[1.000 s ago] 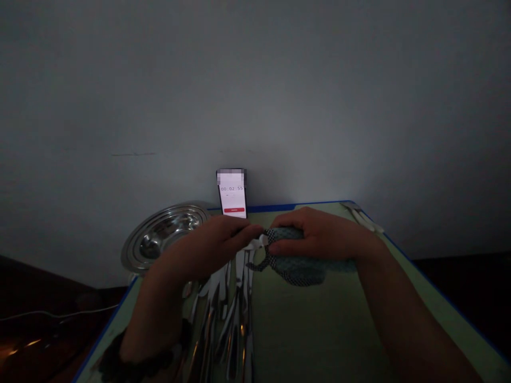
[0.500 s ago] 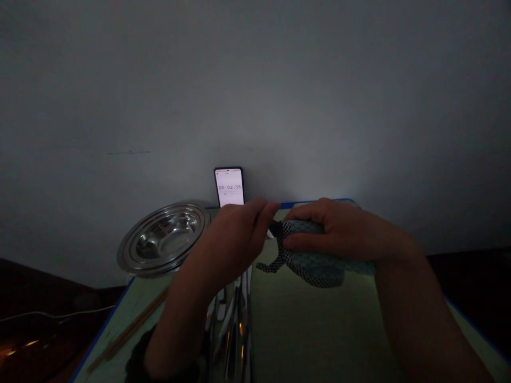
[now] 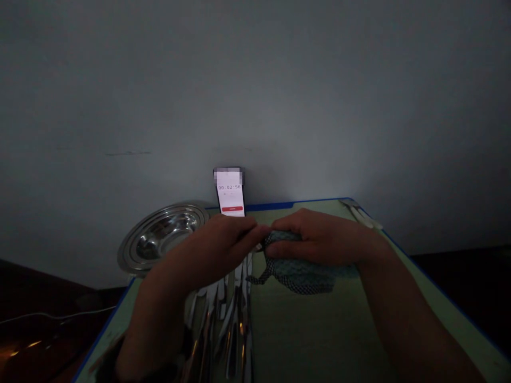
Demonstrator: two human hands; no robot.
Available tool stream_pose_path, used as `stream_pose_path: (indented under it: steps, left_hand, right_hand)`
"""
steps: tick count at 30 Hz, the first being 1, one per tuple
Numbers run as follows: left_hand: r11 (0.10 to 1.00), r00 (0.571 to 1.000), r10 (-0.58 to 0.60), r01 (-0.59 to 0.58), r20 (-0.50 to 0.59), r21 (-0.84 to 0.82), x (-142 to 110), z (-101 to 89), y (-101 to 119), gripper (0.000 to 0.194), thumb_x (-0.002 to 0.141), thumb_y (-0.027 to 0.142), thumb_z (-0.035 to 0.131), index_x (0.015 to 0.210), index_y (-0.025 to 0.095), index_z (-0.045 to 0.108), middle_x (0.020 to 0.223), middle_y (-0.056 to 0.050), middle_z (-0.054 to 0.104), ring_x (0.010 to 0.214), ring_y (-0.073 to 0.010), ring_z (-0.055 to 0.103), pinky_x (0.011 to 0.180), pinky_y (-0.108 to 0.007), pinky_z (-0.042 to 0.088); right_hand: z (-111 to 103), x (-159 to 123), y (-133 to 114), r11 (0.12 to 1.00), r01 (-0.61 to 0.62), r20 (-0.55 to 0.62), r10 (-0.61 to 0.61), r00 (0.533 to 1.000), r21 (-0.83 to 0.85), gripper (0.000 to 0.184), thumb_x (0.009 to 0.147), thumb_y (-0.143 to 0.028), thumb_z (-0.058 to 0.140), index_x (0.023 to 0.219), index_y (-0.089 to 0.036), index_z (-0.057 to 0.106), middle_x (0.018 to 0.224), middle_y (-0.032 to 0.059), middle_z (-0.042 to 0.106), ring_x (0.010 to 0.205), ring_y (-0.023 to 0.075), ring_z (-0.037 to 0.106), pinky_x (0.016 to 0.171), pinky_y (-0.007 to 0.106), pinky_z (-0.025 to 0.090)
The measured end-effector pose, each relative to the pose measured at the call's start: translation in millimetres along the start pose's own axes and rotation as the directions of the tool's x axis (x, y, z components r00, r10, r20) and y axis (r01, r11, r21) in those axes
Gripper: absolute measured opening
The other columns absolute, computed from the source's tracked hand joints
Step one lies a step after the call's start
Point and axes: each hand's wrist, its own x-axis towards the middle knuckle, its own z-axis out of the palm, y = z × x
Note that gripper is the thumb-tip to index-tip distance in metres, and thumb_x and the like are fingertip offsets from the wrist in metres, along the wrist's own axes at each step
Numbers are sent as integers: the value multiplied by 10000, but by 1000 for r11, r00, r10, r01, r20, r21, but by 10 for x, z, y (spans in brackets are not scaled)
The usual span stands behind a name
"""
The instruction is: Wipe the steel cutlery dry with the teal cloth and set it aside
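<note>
My right hand (image 3: 315, 236) grips a folded light blue-green cloth (image 3: 305, 271), which has black-and-white checked edging and a small loop hanging at its left. Beside it, fingertips almost meeting the cloth, my left hand (image 3: 225, 244) is closed. A small shiny bit shows between the two hands, but what the left fingers hold is mostly hidden. Below the left hand lies a bunch of metal cutlery (image 3: 233, 330), handles towards me. At the table's back right corner are a fork (image 3: 348, 204) and other pale cutlery (image 3: 366, 218).
Stacked steel bowls (image 3: 130, 250) stand at the back left of the blue-edged green table (image 3: 311, 340). Behind my left hand, a phone (image 3: 230, 198) showing a timer leans on the grey wall (image 3: 255, 96). A white cable (image 3: 56, 317) runs at the far left.
Both hands have shifted left and slightly nearer with the cloth. More of the phone's screen and the cutlery at the back right now show. My left forearm now covers most of the chopsticks.
</note>
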Motion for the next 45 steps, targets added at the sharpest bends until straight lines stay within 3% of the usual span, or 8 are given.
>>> stream_pose_path:
  steps: [9, 12, 16, 20, 27, 34, 38, 45]
  left_hand:
    - [995, 999, -15, 11, -38, -101, -80, -142, -124, 360, 905, 360, 370, 724, 159, 608, 614, 8, 597, 552, -95, 507, 525, -202, 360]
    - [992, 997, -52, 46, -52, -119, -91, -121, -136, 336, 898, 374, 393, 790, 164, 632, 616, 10, 601, 543, -95, 511, 507, -196, 368]
    - [985, 984, -37, 7, -172, -172, -51, -35, -113, 281, 890, 366, 426, 1005, 191, 614, 644, 24, 621, 536, -91, 526, 499, -188, 383]
    - [970, 980, -51, 3, -194, -243, 6, 35, -114, 317, 850, 324, 511, 1138, 201, 556, 872, -18, 700, 748, -129, 634, 665, -225, 467]
    - [962, 992, 25, -57, -122, -266, 102, 100, -25, 347, 800, 238, 596, 1146, 208, 575, 878, -7, 715, 783, -127, 658, 690, -223, 478]
    - [944, 989, -6, -44, -149, -327, 42, 35, -95, 294, 802, 274, 599, 1087, 200, 610, 835, -6, 720, 753, -133, 664, 669, -222, 496]
    - [940, 977, -47, -28, -208, -341, -32, -4, -224, 286, 798, 302, 601, 1064, 197, 615, 839, -13, 721, 740, -139, 664, 655, -225, 506]
    - [888, 928, -163, -10, -335, -460, -114, -18, -382, 252, 760, 263, 645, 1002, 195, 632, 894, -23, 715, 761, -145, 665, 662, -222, 518]
  right_hand:
    - [-29, -19, 17, 991, 25, -4, -25, 1000, 128, 273, 869, -415, 473, 900, -181, 608, 843, 5, 628, 730, 131, 557, 646, 224, 397]
    - [-57, -60, 70, 984, -50, 21, 47, 999, 169, 299, 851, -440, 492, 934, -182, 618, 845, 9, 638, 726, 137, 567, 634, 229, 415]
    - [-96, -127, 228, 954, -183, 28, 182, 983, 239, 375, 825, -507, 494, 944, -178, 628, 833, 21, 652, 703, 143, 587, 589, 235, 428]
    - [-77, -90, 332, 950, -198, -17, 207, 978, 240, 391, 821, -502, 500, 972, -166, 633, 826, 32, 662, 690, 144, 590, 561, 232, 417]
    - [13, 81, 259, 998, -4, -65, 8, 998, 60, 348, 885, -424, 431, 1009, -167, 631, 891, 24, 660, 767, 145, 569, 689, 254, 405]
    - [-15, 28, 285, 978, -112, -30, 120, 992, 178, 425, 847, -524, 443, 911, -149, 632, 716, 5, 610, 624, 122, 533, 539, 222, 385]
    - [-40, -12, 310, 966, -176, 12, 177, 984, 190, 458, 825, -556, 459, 945, -147, 626, 787, 28, 639, 642, 129, 556, 534, 223, 396]
    - [-62, -36, 333, 964, -146, 53, 138, 989, 224, 372, 828, -514, 495, 942, -180, 613, 918, 31, 656, 742, 145, 586, 597, 232, 433]
